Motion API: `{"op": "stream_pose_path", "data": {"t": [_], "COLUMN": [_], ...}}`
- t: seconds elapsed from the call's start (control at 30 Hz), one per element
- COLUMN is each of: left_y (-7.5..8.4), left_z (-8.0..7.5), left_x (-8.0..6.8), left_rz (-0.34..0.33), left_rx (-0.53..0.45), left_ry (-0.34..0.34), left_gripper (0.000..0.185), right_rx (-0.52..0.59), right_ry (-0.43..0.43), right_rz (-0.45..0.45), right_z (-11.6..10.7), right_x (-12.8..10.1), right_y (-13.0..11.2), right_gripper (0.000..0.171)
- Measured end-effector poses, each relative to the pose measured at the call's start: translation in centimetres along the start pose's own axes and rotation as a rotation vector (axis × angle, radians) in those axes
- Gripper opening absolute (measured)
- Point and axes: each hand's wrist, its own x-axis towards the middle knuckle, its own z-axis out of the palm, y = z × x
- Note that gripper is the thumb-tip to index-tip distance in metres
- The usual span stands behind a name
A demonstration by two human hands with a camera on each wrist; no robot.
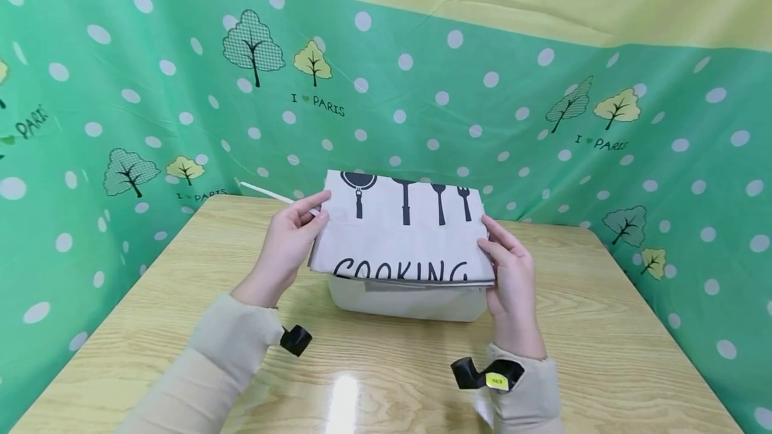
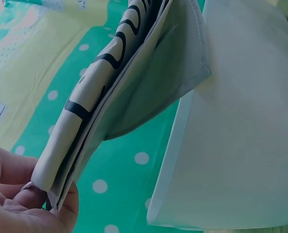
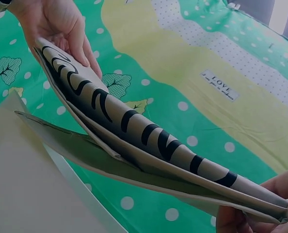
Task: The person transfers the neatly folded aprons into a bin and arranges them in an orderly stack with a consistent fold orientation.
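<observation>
Fingers (image 1: 301,216) of both hands pinching folded cloth's (image 1: 401,236) side edges above white box (image 1: 407,301)

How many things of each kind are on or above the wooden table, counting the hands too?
Hands: 2, the left hand and the right hand, each gripping one end of the cloth
Folded cloth printed COOKING: 1
White box under the cloth: 1
White strap behind it: 1
Total: 5
</observation>
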Motion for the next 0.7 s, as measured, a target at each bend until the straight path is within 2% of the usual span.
{"op": "stream_pose_path", "data": {"t": [0.47,0.7], "left_y": [0.05,-0.17], "left_z": [0.36,0.42], "left_x": [0.28,0.36], "left_rz": [-0.003,0.016], "left_rx": [0.017,0.067], "left_ry": [0.006,0.004], "left_gripper": [0.036,0.034], "right_rx": [-0.127,-0.197], "right_ry": [-0.031,-0.062], "right_rz": [0.013,0.015], "right_z": [-0.20,-0.38], "right_x": [-0.28,-0.06], "right_y": [-0.46,-0.99], "right_gripper": [0.048,0.050]}}
